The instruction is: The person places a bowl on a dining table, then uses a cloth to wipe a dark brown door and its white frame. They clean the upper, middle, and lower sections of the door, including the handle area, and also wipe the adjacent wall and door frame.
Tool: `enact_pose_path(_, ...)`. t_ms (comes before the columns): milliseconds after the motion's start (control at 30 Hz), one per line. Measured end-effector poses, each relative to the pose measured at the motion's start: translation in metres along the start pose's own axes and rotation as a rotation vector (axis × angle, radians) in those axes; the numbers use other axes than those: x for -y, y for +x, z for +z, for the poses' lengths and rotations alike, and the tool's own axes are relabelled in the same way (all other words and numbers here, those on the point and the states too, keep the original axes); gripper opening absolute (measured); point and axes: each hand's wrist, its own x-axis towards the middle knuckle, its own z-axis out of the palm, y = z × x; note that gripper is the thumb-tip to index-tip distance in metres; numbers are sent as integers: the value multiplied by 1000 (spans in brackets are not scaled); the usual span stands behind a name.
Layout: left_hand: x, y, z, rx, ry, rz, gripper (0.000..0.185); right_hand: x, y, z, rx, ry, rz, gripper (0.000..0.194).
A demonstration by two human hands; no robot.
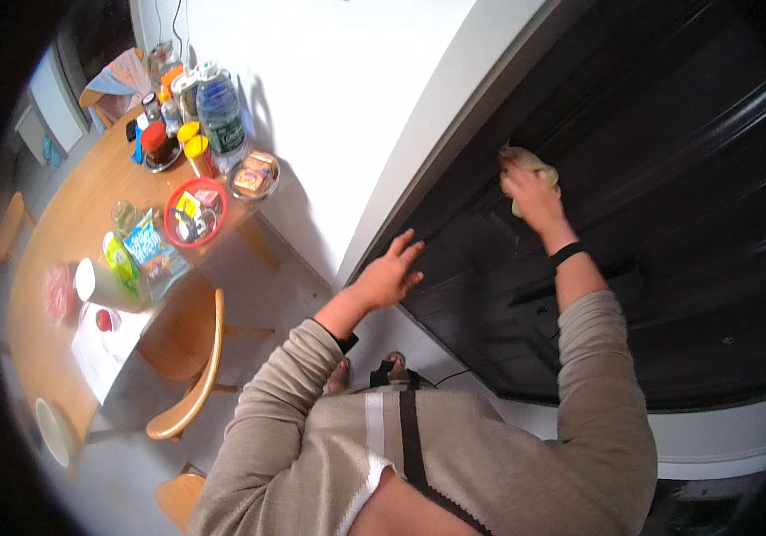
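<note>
A pale yellowish cloth (524, 161) lies pressed against a dark panelled door (624, 201), under the fingers of my right hand (536, 194). That hand is raised to the door's upper part in this view, and a black band circles the wrist. My left hand (390, 275) holds nothing; its fingers are apart near the door's edge beside the pale frame (423, 120). Whether its fingertips touch the door I cannot tell. A dark door handle (537, 291) sits below my right hand in the picture.
On the left stands a wooden table (81, 201) with a large plastic bottle (222, 114), several jars, a red basket (167, 221), snack bags and a white bowl (54, 432). A wooden chair (205, 375) stands between the table and me. A thin cable (453, 375) lies near my feet.
</note>
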Motion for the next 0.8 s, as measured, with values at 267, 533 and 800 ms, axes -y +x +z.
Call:
enact_pose_path(267,22,-15,5,5,-26,-106,56,-123,87,-111,-857,-80,258,45)
enact_pose_path(533,43,-26,29,42,11,-175,53,-15,95,-13,-578,-67,488,73)
enact_pose_path(800,40,-32,54,128,24,-288,52,82,61,98,-176,169,480,75)
